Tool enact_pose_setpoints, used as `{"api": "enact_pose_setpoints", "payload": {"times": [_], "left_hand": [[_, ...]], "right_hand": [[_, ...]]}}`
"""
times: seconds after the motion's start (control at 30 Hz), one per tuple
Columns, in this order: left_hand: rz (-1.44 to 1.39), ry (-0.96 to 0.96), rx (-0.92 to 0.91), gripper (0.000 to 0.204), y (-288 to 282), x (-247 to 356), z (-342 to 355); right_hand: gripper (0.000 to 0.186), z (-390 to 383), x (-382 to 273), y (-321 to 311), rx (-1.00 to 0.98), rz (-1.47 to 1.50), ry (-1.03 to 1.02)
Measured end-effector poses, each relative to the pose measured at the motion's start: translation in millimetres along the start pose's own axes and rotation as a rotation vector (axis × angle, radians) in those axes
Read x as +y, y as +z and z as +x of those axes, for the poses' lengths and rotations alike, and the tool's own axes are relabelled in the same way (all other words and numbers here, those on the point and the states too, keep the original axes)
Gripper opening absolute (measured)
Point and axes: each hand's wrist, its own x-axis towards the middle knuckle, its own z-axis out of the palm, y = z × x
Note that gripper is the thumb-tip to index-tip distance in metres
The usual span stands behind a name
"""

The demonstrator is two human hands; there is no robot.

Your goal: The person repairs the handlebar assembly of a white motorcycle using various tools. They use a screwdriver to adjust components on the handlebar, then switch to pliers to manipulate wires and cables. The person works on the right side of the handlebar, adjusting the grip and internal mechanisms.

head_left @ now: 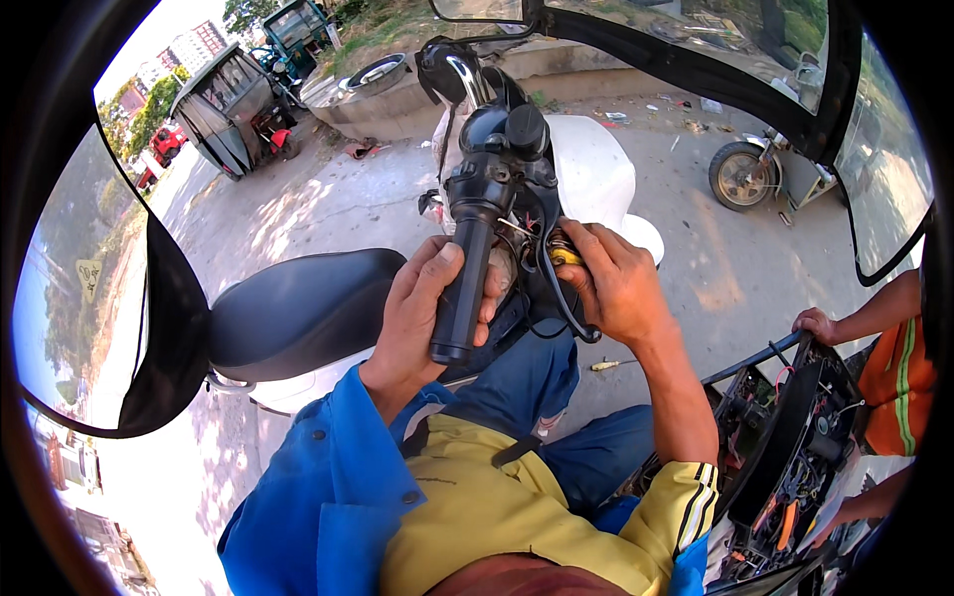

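Note:
My left hand (415, 293) is wrapped round the black ribbed handlebar grip (465, 298) of a scooter, thumb on top. Beside it, my right hand (618, 280) is closed in a pinch on a small yellow and dark thing (564, 250), whose kind is mostly hidden by the fingers. That thing sits right against the black curved brake lever (553, 273). Under the lever, a thin pale stick or wire end shows close to the grip. The black clamp and switch housing (485, 179) lies just beyond the left hand.
The scooter's black seat (303, 293) is at left. A dark-framed windshield (686, 62) spans the upper right. At lower right stands a black open tray of parts and tools (795, 437), with another person's hand (817, 324) on its rail. A screwdriver (608, 366) lies on the ground.

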Motion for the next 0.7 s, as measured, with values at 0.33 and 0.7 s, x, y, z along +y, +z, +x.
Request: {"api": "enact_pose_setpoints", "payload": {"times": [0.33, 0.7], "left_hand": [[-0.015, -0.004, 0.011, 0.039, 0.6, 3.2, -2.4], [-0.03, 0.005, -0.009, 0.041, 0.3, -0.3, 0.9]], "right_hand": [[0.043, -2.8, -4.4, 25.1, 0.261, -0.3, -0.069], [0.025, 0.3, 10.5, 15.6, 0.065, 0.085, 0.031]]}}
